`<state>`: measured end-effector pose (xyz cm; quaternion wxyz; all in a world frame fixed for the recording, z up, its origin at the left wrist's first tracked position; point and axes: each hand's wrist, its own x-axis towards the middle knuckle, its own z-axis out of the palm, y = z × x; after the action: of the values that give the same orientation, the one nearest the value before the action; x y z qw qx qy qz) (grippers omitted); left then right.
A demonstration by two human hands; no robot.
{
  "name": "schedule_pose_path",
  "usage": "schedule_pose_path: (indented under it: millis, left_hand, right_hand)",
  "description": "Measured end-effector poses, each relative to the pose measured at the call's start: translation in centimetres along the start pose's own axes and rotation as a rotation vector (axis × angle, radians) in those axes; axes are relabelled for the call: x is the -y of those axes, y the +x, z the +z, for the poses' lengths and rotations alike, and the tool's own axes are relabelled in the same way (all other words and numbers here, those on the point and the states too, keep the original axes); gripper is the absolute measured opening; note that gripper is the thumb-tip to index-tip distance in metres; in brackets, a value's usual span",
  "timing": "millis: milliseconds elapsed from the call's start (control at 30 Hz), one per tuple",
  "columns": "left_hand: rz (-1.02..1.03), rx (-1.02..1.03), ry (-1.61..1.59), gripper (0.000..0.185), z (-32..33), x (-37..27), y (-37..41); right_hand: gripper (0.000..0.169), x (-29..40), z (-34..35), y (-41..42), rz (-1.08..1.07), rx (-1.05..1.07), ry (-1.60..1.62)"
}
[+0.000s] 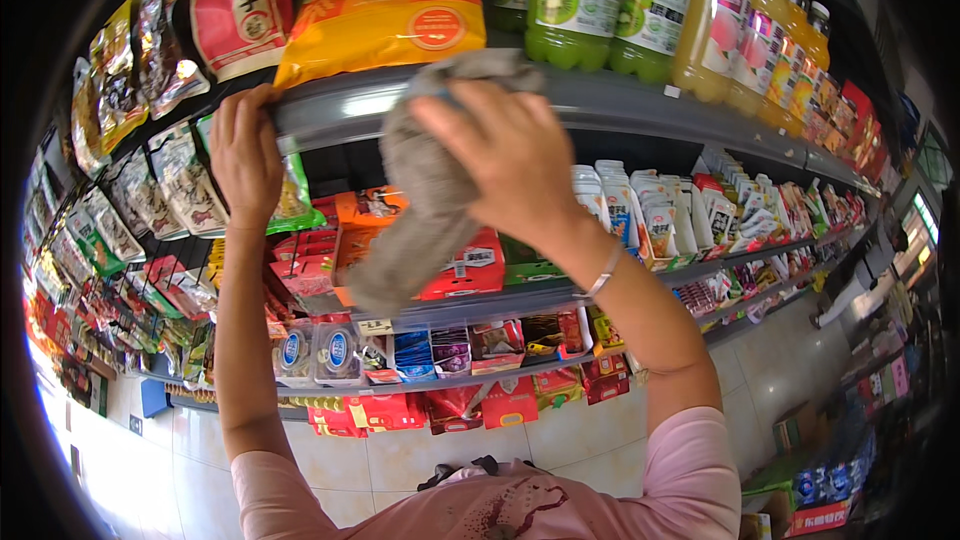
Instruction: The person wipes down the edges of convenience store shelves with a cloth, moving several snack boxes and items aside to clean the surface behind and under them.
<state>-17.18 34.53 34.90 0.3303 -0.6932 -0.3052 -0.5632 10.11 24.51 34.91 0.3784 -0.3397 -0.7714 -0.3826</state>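
In the head view, my right hand (506, 157) presses a grey-brown cloth (420, 172) against the dark front rail (600, 101) of the top shelf. One end of the cloth dangles below the hand, blurred. To the left, my left hand (247, 154) rests with its fingers over the end of the same rail, holding onto it. Just above that hand, an orange and yellow snack bag (390, 11) stands on the shelf, its lower edge close to my fingertips. Green juice bottles (577, 7) stand to the right of the bag, behind the rail.
Yellow juice bottles (716, 22) line the top shelf's right side. Lower shelves carry boxed snack packets (660, 217) and red boxes (472, 266). Hanging snack bags (184, 180) fill the left rack. Another person (862, 270) is in the aisle at right, over a tiled floor (585, 439).
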Motion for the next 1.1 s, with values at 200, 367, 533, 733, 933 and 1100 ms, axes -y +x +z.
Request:
schedule_pose_path:
  millis: [200, 367, 533, 733, 933, 1100]
  left_hand:
    - [0.012, -0.034, -0.008, 0.024, 0.1, 0.3, 0.0]
    - [-0.001, -0.058, 0.000, 0.024, 1.2, 0.0, 0.0]
    - [-0.024, -0.087, -0.012, 0.027, 2.1, 0.7, -0.4]
    - [-0.023, -0.062, -0.042, 0.028, 2.5, 2.1, -1.1]
    - [-0.024, -0.029, -0.071, 0.028, 2.3, 3.6, -1.5]
    - [0.040, -0.023, 0.042, 0.031, 1.6, 3.9, -1.3]
  right_hand:
    - [0.079, -10.2, -8.0, -9.9, 0.287, -0.035, -0.195]
    - [0.069, -20.2, -15.0, -18.5, 0.815, -0.153, -0.229]
    - [0.064, -20.7, -15.0, -21.2, 0.705, -0.146, -0.375]
    - [0.075, -12.6, -9.8, -14.2, 0.246, 0.041, -0.117]
    - [0.080, -14.5, -10.1, -15.2, 0.221, -0.045, -0.113]
    - [0.067, -19.6, -12.6, -18.0, 0.331, -0.158, -0.176]
